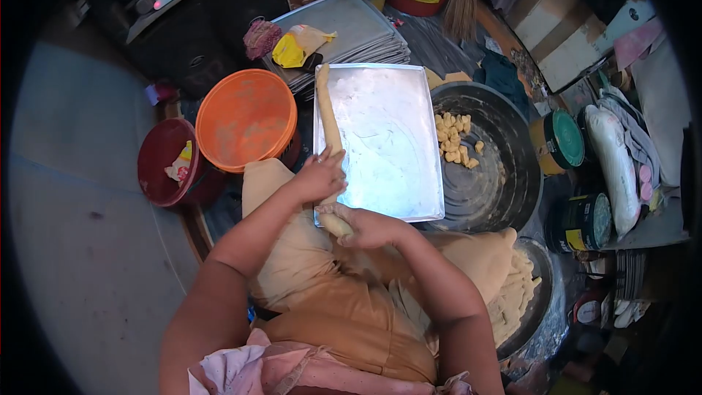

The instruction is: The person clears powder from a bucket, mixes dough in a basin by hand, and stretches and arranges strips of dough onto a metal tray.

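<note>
A long rope of dough (328, 113) lies along the left side of a shiny metal baking tray (387, 139), and its near end extends past the tray's front edge. Partway down the rope, my left hand (322, 177) has its fingers curled over the dough. Closer to my body, my right hand (364, 226) is wrapped round the thicker near end, which sticks out below the fingers. Small cut pieces of dough (453, 132) are heaped in a wide dark basin (501, 197) to the right of the tray.
An orange lid or tub (247, 118) and a maroon bucket (167, 164) stand at the left. Stacked trays (358, 18) hold a yellow packet (301, 44). More dough (515, 292) fills a basin by my right knee. Green-lidded tubs (567, 139) line the right side.
</note>
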`<control>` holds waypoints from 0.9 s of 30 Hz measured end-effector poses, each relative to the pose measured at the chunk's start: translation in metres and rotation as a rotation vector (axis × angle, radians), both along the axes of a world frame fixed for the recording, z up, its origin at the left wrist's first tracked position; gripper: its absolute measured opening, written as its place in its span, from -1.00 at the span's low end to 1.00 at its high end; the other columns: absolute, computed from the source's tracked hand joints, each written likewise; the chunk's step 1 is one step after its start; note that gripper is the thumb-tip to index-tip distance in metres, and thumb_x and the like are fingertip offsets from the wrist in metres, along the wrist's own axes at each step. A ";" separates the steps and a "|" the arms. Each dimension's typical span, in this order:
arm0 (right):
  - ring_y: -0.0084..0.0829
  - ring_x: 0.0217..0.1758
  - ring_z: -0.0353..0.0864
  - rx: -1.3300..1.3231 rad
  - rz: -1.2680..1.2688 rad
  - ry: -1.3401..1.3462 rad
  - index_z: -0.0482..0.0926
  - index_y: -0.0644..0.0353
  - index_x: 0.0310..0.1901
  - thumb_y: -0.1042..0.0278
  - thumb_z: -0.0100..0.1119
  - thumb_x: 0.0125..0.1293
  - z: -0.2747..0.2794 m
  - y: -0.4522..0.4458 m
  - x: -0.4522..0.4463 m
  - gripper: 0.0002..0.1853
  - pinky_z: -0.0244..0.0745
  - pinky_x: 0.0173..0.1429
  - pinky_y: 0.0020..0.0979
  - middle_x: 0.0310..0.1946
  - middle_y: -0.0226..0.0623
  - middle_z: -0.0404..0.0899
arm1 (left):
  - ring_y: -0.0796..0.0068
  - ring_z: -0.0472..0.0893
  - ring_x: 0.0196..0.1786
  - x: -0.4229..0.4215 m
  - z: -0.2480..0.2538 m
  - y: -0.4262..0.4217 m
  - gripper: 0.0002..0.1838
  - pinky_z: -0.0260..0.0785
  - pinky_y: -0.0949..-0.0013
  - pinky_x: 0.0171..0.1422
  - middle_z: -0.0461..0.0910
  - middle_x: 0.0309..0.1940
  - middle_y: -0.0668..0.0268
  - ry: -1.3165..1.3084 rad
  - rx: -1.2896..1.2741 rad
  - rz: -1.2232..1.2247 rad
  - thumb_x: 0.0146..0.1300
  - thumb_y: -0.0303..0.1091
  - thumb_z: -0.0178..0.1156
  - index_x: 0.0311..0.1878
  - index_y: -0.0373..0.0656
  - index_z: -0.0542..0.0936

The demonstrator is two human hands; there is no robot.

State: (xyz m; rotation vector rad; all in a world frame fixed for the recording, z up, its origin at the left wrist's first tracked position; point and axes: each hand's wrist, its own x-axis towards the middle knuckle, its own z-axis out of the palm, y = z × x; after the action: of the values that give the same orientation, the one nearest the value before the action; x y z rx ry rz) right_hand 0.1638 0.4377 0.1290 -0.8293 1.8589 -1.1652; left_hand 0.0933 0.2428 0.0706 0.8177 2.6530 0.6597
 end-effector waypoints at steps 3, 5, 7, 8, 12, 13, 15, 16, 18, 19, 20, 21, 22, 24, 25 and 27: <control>-0.17 -0.01 0.54 0.158 0.010 -0.048 0.12 0.07 0.38 0.30 0.22 0.06 0.009 0.004 -0.009 -0.19 0.38 0.15 -0.32 -0.03 0.02 0.51 | -0.08 -0.05 0.53 0.012 0.005 -0.003 -0.86 -0.06 -0.04 0.46 0.08 0.48 0.13 0.006 -0.150 -0.057 0.06 -0.30 0.23 -0.29 -0.05 0.65; -0.15 -0.03 0.55 0.287 -0.043 -0.092 0.32 0.07 0.28 0.32 0.27 0.03 0.007 0.011 -0.015 -0.31 0.39 0.15 -0.31 -0.06 0.00 0.52 | -0.09 -0.03 0.52 0.016 -0.004 -0.006 -0.86 -0.02 -0.07 0.45 0.12 0.46 0.14 -0.045 -0.011 0.021 0.00 -0.37 0.20 -0.32 -0.10 0.63; -0.14 -0.01 0.53 0.248 -0.003 0.092 0.45 0.09 0.17 0.35 0.29 0.01 -0.028 0.021 -0.026 -0.41 0.41 0.14 -0.32 -0.07 -0.03 0.50 | -0.10 -0.03 0.52 0.021 -0.006 -0.008 -0.86 0.01 -0.07 0.44 0.15 0.45 0.13 -0.076 0.073 0.069 -0.04 -0.42 0.18 -0.35 -0.13 0.61; -0.13 0.00 0.52 0.228 0.017 0.185 0.51 0.10 0.12 0.37 0.30 0.00 -0.038 0.023 -0.031 -0.46 0.41 0.14 -0.32 -0.08 -0.04 0.50 | -0.10 -0.03 0.52 0.025 -0.008 -0.009 -0.87 0.02 -0.06 0.44 0.15 0.45 0.12 -0.083 0.086 0.079 -0.04 -0.44 0.18 -0.35 -0.13 0.61; -0.23 0.08 0.50 0.190 -0.381 0.144 0.52 0.23 0.10 0.60 0.32 -0.10 -0.054 0.018 -0.039 -0.41 0.42 0.18 -0.35 -0.01 -0.11 0.45 | -0.07 0.10 0.48 0.039 -0.015 -0.010 -0.80 -0.02 0.09 0.51 0.24 0.38 0.02 -0.053 0.059 0.010 -0.10 -0.49 0.20 -0.31 -0.15 0.59; -0.28 0.05 0.52 0.128 -0.581 0.204 0.44 0.31 0.16 0.67 0.30 -0.10 -0.051 0.014 -0.036 -0.35 0.44 0.16 -0.37 0.04 -0.11 0.43 | -0.04 0.19 0.42 0.039 -0.016 -0.012 -0.79 0.04 0.11 0.47 0.30 0.32 0.02 -0.079 0.091 -0.022 -0.08 -0.48 0.20 -0.28 -0.16 0.58; -0.25 0.01 0.55 -0.063 -0.865 0.010 0.38 0.32 0.20 0.58 0.31 -0.06 -0.071 0.003 -0.037 -0.32 0.48 0.09 -0.36 0.04 -0.03 0.41 | 0.03 0.38 0.30 0.035 -0.015 -0.018 -0.75 0.16 0.14 0.40 0.41 0.20 0.03 -0.128 0.154 -0.089 -0.06 -0.47 0.20 -0.23 -0.18 0.57; -0.24 -0.01 0.57 -0.163 -1.002 -0.088 0.35 0.32 0.22 0.53 0.32 -0.04 -0.083 -0.001 -0.038 -0.31 0.50 0.06 -0.35 0.04 0.01 0.40 | 0.10 0.43 0.21 0.034 -0.017 -0.018 -0.73 0.23 0.16 0.34 0.45 0.12 0.05 -0.104 0.272 0.036 -0.03 -0.46 0.21 -0.18 -0.19 0.57; -0.32 -0.04 0.59 -0.045 -0.908 0.004 0.38 0.38 0.18 0.53 0.33 -0.02 -0.097 -0.005 -0.039 -0.35 0.52 0.01 -0.38 0.04 -0.04 0.48 | 0.23 0.54 0.02 0.031 -0.023 -0.019 -0.69 0.35 0.21 0.20 0.51 -0.04 0.09 -0.057 0.505 0.287 0.03 -0.43 0.23 -0.10 -0.22 0.56; -0.33 -0.05 0.60 -0.008 -0.833 0.023 0.39 0.38 0.18 0.53 0.33 -0.02 -0.101 -0.005 -0.039 -0.36 0.52 0.01 -0.39 0.02 -0.05 0.51 | 0.21 0.55 -0.03 0.028 -0.024 -0.018 -0.68 0.37 0.23 0.15 0.51 -0.07 0.09 -0.066 0.512 0.397 0.06 -0.38 0.23 -0.07 -0.23 0.55; -0.33 -0.06 0.60 0.029 -0.757 0.041 0.40 0.37 0.17 0.53 0.33 -0.02 -0.104 -0.006 -0.038 -0.37 0.52 0.01 -0.39 0.00 -0.07 0.54 | 0.20 0.56 -0.08 0.023 -0.026 -0.016 -0.66 0.38 0.26 0.10 0.52 -0.10 0.09 -0.076 0.518 0.509 0.09 -0.34 0.24 -0.05 -0.24 0.54; -0.36 -0.10 0.62 0.106 -0.684 0.048 0.42 0.37 0.13 0.52 0.33 0.00 -0.095 -0.008 -0.036 -0.41 0.53 -0.02 -0.38 -0.06 -0.09 0.58 | 0.18 0.57 -0.14 0.021 -0.027 -0.014 -0.63 0.40 0.28 0.05 0.53 -0.13 0.09 -0.085 0.524 0.620 0.12 -0.29 0.25 -0.03 -0.26 0.54; -0.36 -0.11 0.62 0.067 -0.672 -0.023 0.43 0.37 0.13 0.52 0.33 0.00 -0.098 -0.010 -0.034 -0.42 0.54 -0.03 -0.38 -0.06 -0.09 0.58 | 0.19 0.57 -0.13 0.020 -0.030 -0.014 -0.62 0.40 0.28 0.03 0.52 -0.13 0.08 -0.141 0.514 0.628 0.13 -0.28 0.25 -0.02 -0.26 0.53; -0.36 -0.14 0.63 -0.011 -0.649 -0.163 0.43 0.37 0.12 0.52 0.33 -0.01 -0.101 -0.013 -0.028 -0.42 0.54 -0.04 -0.37 -0.05 -0.08 0.57 | 0.20 0.57 -0.13 0.019 -0.030 -0.012 -0.61 0.41 0.26 0.01 0.52 -0.12 0.06 -0.254 0.493 0.639 0.16 -0.25 0.24 0.01 -0.27 0.53; -0.37 -0.17 0.62 0.014 -0.658 -0.112 0.43 0.37 0.12 0.53 0.33 -0.01 -0.100 -0.014 -0.026 -0.42 0.55 -0.07 -0.38 -0.05 -0.08 0.57 | 0.19 0.56 -0.10 0.019 -0.027 -0.012 -0.57 0.40 0.26 0.04 0.50 -0.08 0.04 -0.332 0.501 0.663 0.16 -0.23 0.25 0.04 -0.28 0.51; -0.42 -0.22 0.57 0.015 -0.650 -0.111 0.40 0.35 0.16 0.50 0.36 0.01 -0.095 -0.014 -0.024 -0.38 0.53 -0.10 -0.40 -0.08 -0.14 0.54 | 0.15 0.55 -0.02 0.019 -0.018 -0.011 -0.50 0.38 0.27 0.09 0.46 0.00 0.00 -0.489 0.514 0.706 0.16 -0.20 0.26 0.11 -0.28 0.46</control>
State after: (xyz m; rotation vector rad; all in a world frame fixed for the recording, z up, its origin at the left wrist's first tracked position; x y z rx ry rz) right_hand 0.1394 0.4237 0.0340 -0.1279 2.1023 -1.5407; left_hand 0.1120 0.2315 0.0525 -0.2264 2.2801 1.5207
